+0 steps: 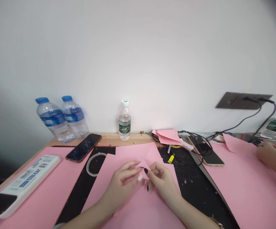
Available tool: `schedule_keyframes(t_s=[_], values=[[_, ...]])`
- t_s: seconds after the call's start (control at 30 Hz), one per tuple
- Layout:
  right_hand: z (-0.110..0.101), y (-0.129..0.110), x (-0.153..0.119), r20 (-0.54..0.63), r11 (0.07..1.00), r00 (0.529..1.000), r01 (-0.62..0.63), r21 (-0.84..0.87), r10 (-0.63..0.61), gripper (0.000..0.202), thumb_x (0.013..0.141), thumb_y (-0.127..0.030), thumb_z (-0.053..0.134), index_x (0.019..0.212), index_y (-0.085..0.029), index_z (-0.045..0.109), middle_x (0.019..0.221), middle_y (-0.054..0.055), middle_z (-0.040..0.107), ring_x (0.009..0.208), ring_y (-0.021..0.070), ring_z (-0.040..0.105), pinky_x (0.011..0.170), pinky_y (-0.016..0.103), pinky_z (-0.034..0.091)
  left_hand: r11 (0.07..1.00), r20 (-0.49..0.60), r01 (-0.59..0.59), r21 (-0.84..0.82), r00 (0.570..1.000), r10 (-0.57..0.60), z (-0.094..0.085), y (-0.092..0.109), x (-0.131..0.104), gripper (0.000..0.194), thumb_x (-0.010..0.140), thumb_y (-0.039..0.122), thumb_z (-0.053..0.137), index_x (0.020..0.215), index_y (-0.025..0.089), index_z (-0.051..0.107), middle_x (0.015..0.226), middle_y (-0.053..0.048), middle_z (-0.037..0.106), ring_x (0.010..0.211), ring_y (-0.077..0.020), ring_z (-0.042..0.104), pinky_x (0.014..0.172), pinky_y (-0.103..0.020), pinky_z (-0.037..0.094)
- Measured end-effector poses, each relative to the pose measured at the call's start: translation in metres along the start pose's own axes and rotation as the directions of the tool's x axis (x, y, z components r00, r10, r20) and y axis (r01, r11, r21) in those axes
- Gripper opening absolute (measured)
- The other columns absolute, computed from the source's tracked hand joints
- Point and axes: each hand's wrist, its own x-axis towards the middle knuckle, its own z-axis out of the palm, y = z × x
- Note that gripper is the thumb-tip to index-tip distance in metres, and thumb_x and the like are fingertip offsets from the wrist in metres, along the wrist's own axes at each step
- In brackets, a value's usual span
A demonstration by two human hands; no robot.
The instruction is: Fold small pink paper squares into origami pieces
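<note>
Between my two hands is a small folded piece of pink paper point(145, 173), held up over a large pink sheet point(142, 210). My left hand point(122, 183) pinches its left side with thumb and fingertips. From the other side my right hand point(161, 181) grips it, the dark-nailed thumb pressed on its face. The fingers hide part of the folds. Under the pink sheet lies a black mat point(190, 187).
At left stand two blue-capped bottles point(54, 122), a phone point(84, 147) and a white boxed device point(25, 184). A tape ring point(92, 165) lies nearer. A small bottle point(124, 122) stands by the wall. Cables, pink papers point(168, 136) and another phone point(206, 149) lie right, beside another person's hand point(271, 156).
</note>
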Motion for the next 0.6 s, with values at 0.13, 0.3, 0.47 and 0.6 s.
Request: schedule_keyframes(t_s=[0.13,0.3,0.47,0.6], values=[[0.001,0.002,-0.001,0.028,1.000,0.999,-0.014,-0.014,0.015,0.035,0.075,-0.047,0.064,0.067,-0.018,0.047,0.045,-0.003,0.059,0.031,0.0085,0.046,0.035,0.020,0.034,0.984,-0.047,0.112,-0.137,0.992,-0.119,0.002,-0.003,0.002,0.013,0.076,0.023,0.062,0.083,0.020,0.073,0.112,-0.008,0.065,0.105,-0.0242,0.060,0.093,-0.037,0.046],[0.002,0.003,-0.001,0.018,0.998,1.000,0.013,-0.062,-0.012,0.032,0.078,-0.045,0.063,0.068,-0.018,0.049,0.045,-0.004,0.056,0.033,0.0075,0.043,0.037,0.020,0.032,0.890,-0.027,0.166,-0.425,0.980,-0.195,0.005,-0.007,0.005,0.026,0.069,0.018,0.070,0.090,0.020,0.054,0.090,-0.003,0.069,0.074,-0.0155,0.064,0.069,-0.026,0.049],[0.002,0.003,-0.001,0.005,0.995,1.000,0.014,-0.100,-0.013,0.031,0.078,-0.045,0.063,0.068,-0.019,0.049,0.044,-0.006,0.053,0.033,0.0071,0.040,0.038,0.020,0.031,0.869,0.124,0.246,-0.429,0.969,-0.213,0.004,0.001,0.006,0.016,0.071,0.023,0.069,0.083,0.017,0.060,0.071,-0.001,0.069,0.070,-0.0176,0.064,0.071,-0.028,0.047],[0.002,0.003,-0.002,0.004,0.993,1.000,0.016,-0.113,-0.016,0.031,0.078,-0.046,0.062,0.068,-0.019,0.049,0.044,-0.006,0.052,0.034,0.0073,0.039,0.038,0.020,0.030,0.884,0.122,0.258,-0.391,0.966,-0.227,0.004,0.007,0.005,0.011,0.070,0.025,0.069,0.072,0.016,0.063,0.068,-0.001,0.068,0.068,-0.0185,0.063,0.067,-0.027,0.045]])
